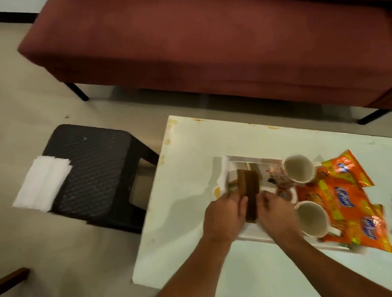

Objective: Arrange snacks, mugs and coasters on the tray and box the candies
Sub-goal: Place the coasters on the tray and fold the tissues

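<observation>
Head view, coasters [249,186] between both hands [250,212]

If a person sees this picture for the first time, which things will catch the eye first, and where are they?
First, the bright orange snack packets fanned over the right end of the white tray on the pale table, beside two empty mugs. At the tray's left end, the left hand and right hand close around a stack of brown coasters. Behind, a large maroon sofa fills the top of the view.
</observation>
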`<state>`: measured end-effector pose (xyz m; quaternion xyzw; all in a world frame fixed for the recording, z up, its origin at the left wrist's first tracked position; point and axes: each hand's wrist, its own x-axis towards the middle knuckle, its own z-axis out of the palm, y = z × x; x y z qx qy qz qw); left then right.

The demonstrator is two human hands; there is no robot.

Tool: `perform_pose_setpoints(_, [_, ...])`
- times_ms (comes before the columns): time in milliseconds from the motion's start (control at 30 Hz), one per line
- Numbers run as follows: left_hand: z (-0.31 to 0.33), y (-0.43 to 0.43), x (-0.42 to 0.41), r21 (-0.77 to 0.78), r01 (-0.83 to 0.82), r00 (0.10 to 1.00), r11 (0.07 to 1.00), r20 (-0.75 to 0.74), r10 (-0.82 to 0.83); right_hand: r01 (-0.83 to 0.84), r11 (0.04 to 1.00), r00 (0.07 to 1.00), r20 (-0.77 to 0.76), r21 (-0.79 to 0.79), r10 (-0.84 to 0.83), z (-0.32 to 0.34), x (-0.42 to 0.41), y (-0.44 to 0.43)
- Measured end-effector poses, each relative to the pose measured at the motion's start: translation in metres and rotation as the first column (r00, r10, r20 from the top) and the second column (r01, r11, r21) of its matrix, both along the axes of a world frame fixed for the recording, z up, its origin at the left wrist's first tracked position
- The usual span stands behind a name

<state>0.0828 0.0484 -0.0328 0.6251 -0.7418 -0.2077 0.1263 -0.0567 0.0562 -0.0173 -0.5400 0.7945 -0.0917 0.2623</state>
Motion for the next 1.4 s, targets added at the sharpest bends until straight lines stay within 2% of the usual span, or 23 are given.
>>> perform_pose_setpoints(67, [0.004,-0.002,0.018,-0.047,-0.055,0.997,0.997,-0.050,0.053,0.042,0.995,0.998,-0.049,-0.094,-0.047,0.012,0.006,0.001])
perform_pose_setpoints(167, [0.013,-0.016,0.068,-0.133,-0.222,0.970,0.966,-0.133,0.205,0.027,0.957,0.996,-0.076,-0.288,-0.050,0.041,0.046,-0.010])
perform_pose_setpoints(233, [0.023,-0.033,0.121,-0.160,-0.355,0.930,0.921,-0.158,0.331,-0.057,0.923,0.998,-0.014,-0.380,0.056,0.055,0.097,-0.028])
perform_pose_setpoints(300, [0.035,-0.050,0.182,-0.154,-0.488,0.871,0.859,-0.157,0.466,-0.147,0.901,0.973,0.104,-0.409,0.206,0.060,0.161,-0.047])
perform_pose_setpoints(367, [0.045,-0.061,0.243,-0.180,-0.588,0.809,0.789,-0.133,0.573,-0.224,0.908,0.927,0.210,-0.353,0.310,0.061,0.224,-0.065])
perform_pose_setpoints(467, [0.052,-0.065,0.337,-0.146,-0.709,0.703,0.690,-0.071,0.708,-0.321,0.936,0.851,0.390,-0.144,0.351,0.057,0.317,-0.085])
perform_pose_setpoints(567, [0.044,-0.065,0.417,-0.072,-0.795,0.601,0.602,0.041,0.798,-0.424,0.905,0.796,0.466,-0.028,0.387,0.049,0.387,-0.093])
perform_pose_setpoints(633, [0.034,-0.067,0.460,-0.011,-0.816,0.573,0.579,0.123,0.810,-0.445,0.895,0.785,0.489,0.017,0.381,0.040,0.423,-0.094])
perform_pose_setpoints(767, [0.013,-0.074,0.514,0.195,-0.804,0.594,0.562,0.245,0.766,-0.398,0.913,0.818,0.483,0.086,0.311,0.017,0.470,-0.095])
perform_pose_setpoints(967, [-0.020,-0.089,0.534,0.344,-0.726,0.676,0.596,0.194,0.711,-0.191,0.943,0.881,0.470,0.273,0.043,-0.007,0.518,-0.099])
perform_pose_setpoints(1167, [-0.019,-0.093,0.540,0.257,-0.751,0.653,0.608,0.155,0.741,-0.021,0.930,0.806,0.556,0.366,-0.200,-0.009,0.539,-0.111])
perform_pose_setpoints(1400, [-0.016,-0.090,0.535,0.194,-0.763,0.643,0.617,0.129,0.755,-0.017,0.922,0.786,0.575,0.386,-0.226,-0.007,0.537,-0.112])
